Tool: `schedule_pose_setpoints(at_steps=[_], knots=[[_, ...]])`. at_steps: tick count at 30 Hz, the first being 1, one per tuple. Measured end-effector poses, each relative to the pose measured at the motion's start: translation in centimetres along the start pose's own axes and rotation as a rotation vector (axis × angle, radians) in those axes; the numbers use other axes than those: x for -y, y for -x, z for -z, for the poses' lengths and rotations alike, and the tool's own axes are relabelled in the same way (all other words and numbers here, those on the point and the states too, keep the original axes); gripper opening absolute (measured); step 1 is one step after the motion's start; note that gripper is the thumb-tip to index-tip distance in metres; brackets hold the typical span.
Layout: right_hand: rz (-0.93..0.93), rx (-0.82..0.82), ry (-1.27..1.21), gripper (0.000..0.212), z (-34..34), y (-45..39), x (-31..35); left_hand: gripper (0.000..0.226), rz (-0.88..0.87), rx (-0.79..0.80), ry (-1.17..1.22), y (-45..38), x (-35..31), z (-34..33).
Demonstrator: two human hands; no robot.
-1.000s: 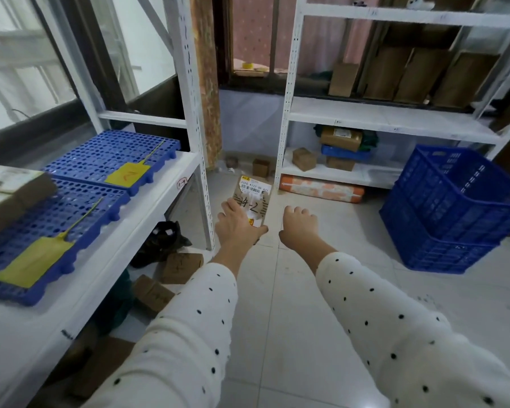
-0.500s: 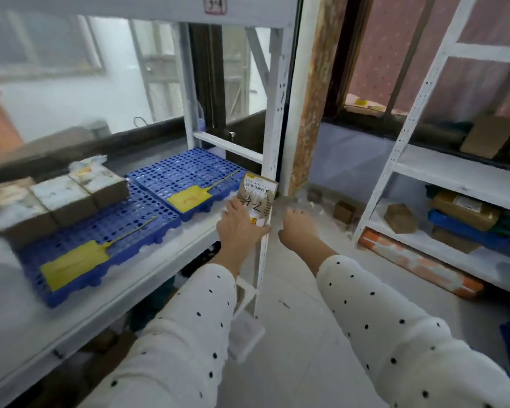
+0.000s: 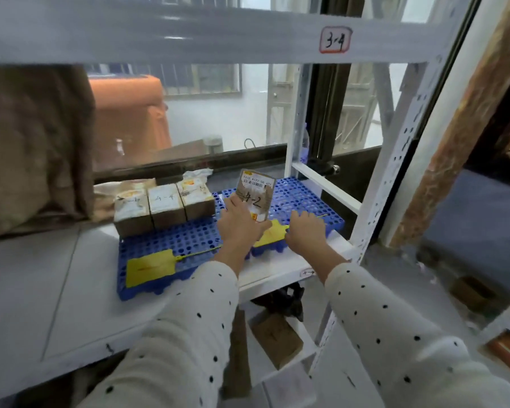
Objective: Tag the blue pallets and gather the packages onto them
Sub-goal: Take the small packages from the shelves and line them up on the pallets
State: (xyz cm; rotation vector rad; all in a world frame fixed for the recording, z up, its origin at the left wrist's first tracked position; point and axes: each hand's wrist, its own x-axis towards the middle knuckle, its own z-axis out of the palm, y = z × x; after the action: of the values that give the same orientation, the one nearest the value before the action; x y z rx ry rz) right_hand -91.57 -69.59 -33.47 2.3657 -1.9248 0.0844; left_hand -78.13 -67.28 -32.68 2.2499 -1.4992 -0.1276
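Two blue pallets lie side by side on the white shelf. The left pallet (image 3: 165, 245) carries a yellow tag (image 3: 150, 267) at its front and three brown packages (image 3: 165, 206) in a row at its back. On the right pallet (image 3: 302, 201) a second yellow tag (image 3: 273, 235) lies at the front, partly hidden by my hands. My left hand (image 3: 240, 228) grips a small brown package (image 3: 255, 195) marked "4-2", held upright over the right pallet's left edge. My right hand (image 3: 306, 231) hovers just right of it with relaxed fingers, holding nothing.
The white shelf (image 3: 42, 278) runs left, where a large brown sack (image 3: 33, 148) stands. A white upright post (image 3: 395, 160) rises at the right and the beam above is marked "3-4" (image 3: 335, 39). Cardboard boxes (image 3: 276, 340) sit under the shelf.
The view has swung left and closed in on the shelf. Both hands have moved from beside the shelf to over the right pallet, the left one still holding the "4-2" package.
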Motion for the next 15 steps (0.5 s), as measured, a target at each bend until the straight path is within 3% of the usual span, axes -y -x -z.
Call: schedule_pose_setpoints(at_steps=[10,15], knots=[[0.137,0.013,0.040,0.050,0.0,-10.0,5.0,0.112,0.192,-0.083,0.026,-10.8,3.2,2.1],[0.146,0.070,0.044,0.050,-0.8,-14.1,6.3,0.110,0.370,-0.066,0.032,-14.6,5.1,2.8]])
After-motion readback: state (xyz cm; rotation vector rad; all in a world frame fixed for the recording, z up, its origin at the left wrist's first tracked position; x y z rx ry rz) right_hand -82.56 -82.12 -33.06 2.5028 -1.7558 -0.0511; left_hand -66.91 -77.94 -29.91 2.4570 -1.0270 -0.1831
